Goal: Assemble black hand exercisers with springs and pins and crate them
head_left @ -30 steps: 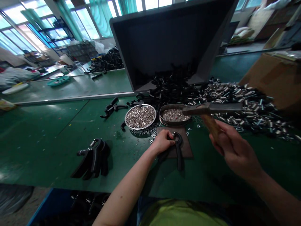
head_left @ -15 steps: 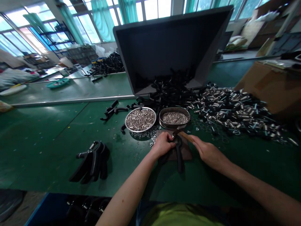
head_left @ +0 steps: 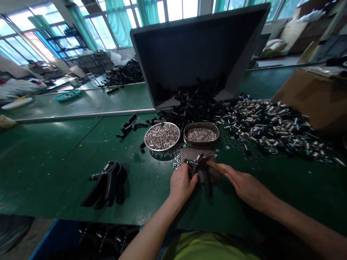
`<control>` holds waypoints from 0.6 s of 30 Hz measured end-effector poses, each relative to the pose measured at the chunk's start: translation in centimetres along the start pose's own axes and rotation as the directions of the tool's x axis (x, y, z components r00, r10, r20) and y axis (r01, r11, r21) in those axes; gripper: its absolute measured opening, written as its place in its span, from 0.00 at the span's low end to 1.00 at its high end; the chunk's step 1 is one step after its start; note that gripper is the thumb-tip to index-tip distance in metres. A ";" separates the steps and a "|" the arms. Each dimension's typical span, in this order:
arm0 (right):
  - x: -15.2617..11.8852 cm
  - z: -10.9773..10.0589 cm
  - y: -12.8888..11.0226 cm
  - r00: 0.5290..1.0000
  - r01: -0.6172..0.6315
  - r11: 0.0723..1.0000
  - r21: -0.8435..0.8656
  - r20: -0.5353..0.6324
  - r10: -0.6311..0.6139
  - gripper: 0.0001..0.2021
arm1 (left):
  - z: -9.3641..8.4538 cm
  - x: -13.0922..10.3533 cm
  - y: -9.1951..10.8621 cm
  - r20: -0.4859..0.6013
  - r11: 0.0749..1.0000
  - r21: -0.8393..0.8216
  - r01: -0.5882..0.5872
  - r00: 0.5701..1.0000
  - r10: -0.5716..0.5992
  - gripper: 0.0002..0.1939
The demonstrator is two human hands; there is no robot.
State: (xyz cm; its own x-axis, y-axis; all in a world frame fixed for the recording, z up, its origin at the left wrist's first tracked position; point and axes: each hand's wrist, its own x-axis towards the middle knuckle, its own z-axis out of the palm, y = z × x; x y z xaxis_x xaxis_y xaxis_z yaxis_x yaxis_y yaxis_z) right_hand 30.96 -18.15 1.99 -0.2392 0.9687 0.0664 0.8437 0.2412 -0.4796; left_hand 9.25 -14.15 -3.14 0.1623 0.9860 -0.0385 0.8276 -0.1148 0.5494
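My left hand (head_left: 181, 184) grips a black hand-grip piece (head_left: 206, 180) that lies on a small brown pad (head_left: 187, 153) on the green table. My right hand (head_left: 245, 184) holds a hammer by its wooden handle (head_left: 216, 166); the hammer's metal head (head_left: 198, 157) rests low on the top of the black piece. Just behind the pad stand a round steel dish of silver pins (head_left: 162, 135) and an oval tin of small silver parts (head_left: 201, 134). Loose washers (head_left: 173, 156) are scattered in front of the dishes.
A stack of finished black grips (head_left: 108, 184) lies to the left. A big dark bin (head_left: 197, 54) tips black parts onto the table behind. A heap of metal springs (head_left: 273, 122) spreads to the right, beside a cardboard box (head_left: 317, 97). The table's front edge is near my body.
The hammer came down from a raised position onto the black piece. My left hand then slid back along the piece toward me, and the piece's top end tilted up.
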 end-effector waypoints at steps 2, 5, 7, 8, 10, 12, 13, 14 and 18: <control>0.3 -0.2 -0.2 1.000 -0.023 1.000 -0.018 0.011 0.023 0.19 | -0.1 0.2 0.1 -0.002 1.000 0.014 -0.006 1.000 0.006 0.08; 0.1 -0.4 -0.5 0.995 0.006 1.000 0.000 -0.103 -0.006 0.21 | -0.2 0.2 0.2 0.005 1.000 0.023 0.003 1.000 -0.004 0.08; 0.0 -0.2 -0.3 0.999 0.002 1.000 -0.023 -0.051 -0.004 0.20 | -0.3 0.3 0.2 0.011 1.000 0.026 0.006 1.000 -0.006 0.08; 0.1 0.0 -0.1 1.000 -0.007 0.999 -0.036 0.011 0.008 0.20 | -0.4 0.3 0.2 0.015 1.000 0.027 0.005 1.000 -0.005 0.08; 0.7 0.0 0.2 0.995 -0.039 0.998 -0.039 0.091 0.042 0.19 | -0.4 0.4 0.2 0.028 1.000 0.029 0.000 1.000 0.000 0.09; 1.6 0.0 0.4 0.997 -0.070 0.998 -0.001 0.040 0.070 0.19 | -0.5 0.5 0.2 0.038 0.999 0.035 -0.003 0.999 0.002 0.09; 2.1 0.0 0.5 0.996 -0.085 0.996 0.011 -0.014 0.085 0.20 | -0.6 0.5 0.2 0.044 0.999 0.039 -0.006 0.999 0.004 0.09; 2.5 0.1 0.7 0.993 -0.101 0.995 0.008 -0.053 0.102 0.20 | -0.6 0.6 0.2 0.047 0.999 0.046 -0.008 0.999 0.006 0.09; 3.4 1.1 2.5 0.995 -0.100 0.991 -0.088 0.015 0.102 0.19 | -0.7 1.0 0.6 0.065 0.995 0.097 0.000 0.998 -0.007 0.10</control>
State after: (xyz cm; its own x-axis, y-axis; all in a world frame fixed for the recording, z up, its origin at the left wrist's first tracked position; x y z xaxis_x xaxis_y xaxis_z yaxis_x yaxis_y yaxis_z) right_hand 31.71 -14.29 0.01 -0.1591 0.9873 0.0045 0.9023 0.1473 -0.4051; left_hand 9.53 -13.13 -2.26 0.1912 0.9769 -0.0959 0.8760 -0.1258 0.4655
